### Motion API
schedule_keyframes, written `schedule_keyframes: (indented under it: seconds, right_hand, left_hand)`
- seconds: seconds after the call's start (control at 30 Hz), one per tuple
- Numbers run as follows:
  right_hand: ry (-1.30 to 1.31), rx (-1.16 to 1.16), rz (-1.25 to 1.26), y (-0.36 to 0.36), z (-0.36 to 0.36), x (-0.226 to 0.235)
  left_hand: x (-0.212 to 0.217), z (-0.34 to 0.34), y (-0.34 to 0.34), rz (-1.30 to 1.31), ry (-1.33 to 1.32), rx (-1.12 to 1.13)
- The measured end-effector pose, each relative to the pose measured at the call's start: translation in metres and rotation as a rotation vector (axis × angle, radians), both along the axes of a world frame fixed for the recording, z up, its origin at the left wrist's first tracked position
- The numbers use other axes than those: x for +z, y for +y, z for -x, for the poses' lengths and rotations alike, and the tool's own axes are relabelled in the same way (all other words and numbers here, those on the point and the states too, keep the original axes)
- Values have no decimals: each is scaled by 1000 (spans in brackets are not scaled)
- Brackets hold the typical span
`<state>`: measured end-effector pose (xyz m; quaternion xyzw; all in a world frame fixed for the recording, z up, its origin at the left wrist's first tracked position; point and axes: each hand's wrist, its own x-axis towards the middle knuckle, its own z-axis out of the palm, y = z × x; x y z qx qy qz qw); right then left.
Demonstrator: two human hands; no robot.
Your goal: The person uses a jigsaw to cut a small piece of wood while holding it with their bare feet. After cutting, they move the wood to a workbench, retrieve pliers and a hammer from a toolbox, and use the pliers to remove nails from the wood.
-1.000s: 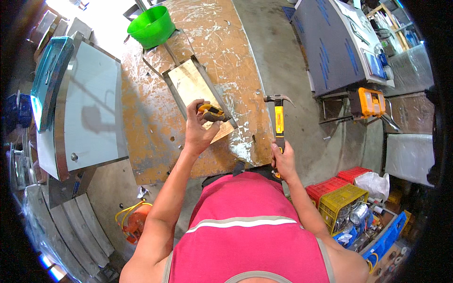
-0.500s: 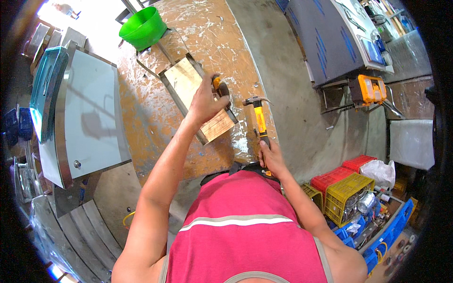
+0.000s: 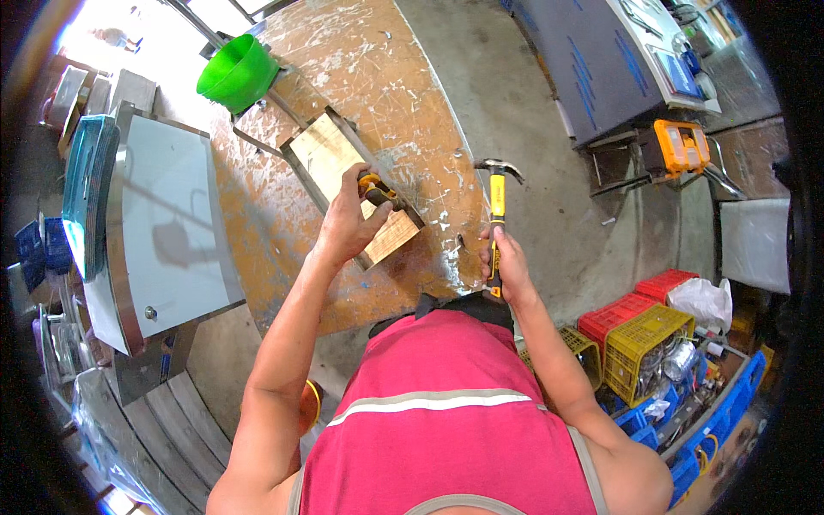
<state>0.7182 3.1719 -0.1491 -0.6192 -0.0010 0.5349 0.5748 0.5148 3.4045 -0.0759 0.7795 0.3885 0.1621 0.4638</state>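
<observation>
My left hand (image 3: 345, 219) is closed around a short yellow-and-black tool handle (image 3: 376, 190), held over a pale wooden board (image 3: 324, 148). What the tool's lower end looks like is hidden. The board lies inside a dark metal tray-like frame (image 3: 302, 176), set at a slant on the worn table. A claw hammer (image 3: 497, 197) with a yellow-and-black grip is in my right hand (image 3: 513, 266), fingers wrapped near the handle's bottom. Its head points away from me, beside the table's right edge and apart from the board.
The scratched brown table (image 3: 343, 43) carries a green bowl (image 3: 238, 73) by a metal rod joined to the frame. A pale cabinet (image 3: 172, 223) stands left. Yellow crates (image 3: 644, 360), a grey cabinet (image 3: 579, 69) and an orange-black toolbox (image 3: 681, 148) are on the right.
The hammer has swung to a straighter line and shifted right. My left hand has shifted left and nearer to me, still gripping the yellow-and-black tool. The whole view has tilted slightly.
</observation>
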Motion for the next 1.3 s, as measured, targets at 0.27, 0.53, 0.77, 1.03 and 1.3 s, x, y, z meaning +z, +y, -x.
schedule_keyframes:
  seconds: [0.27,0.53,0.77,1.03,1.3]
  right_hand:
    - [-61,573,106,3,22,-1]
    - [-91,-44,-130,15,7,6]
    - [23,108,-142,-8,51,-10]
    - [-11,468,-2,-7,72,-24]
    - [-61,441,-69,-12,80,-29]
  left_hand:
    - [9,-15,-1,5,168,-8]
    - [0,9,-5,44,23,95]
    - [-12,30,-16,59,-126,105]
    - [-17,35,-24,35,-147,107]
    - [-16,39,-30,16,-158,18]
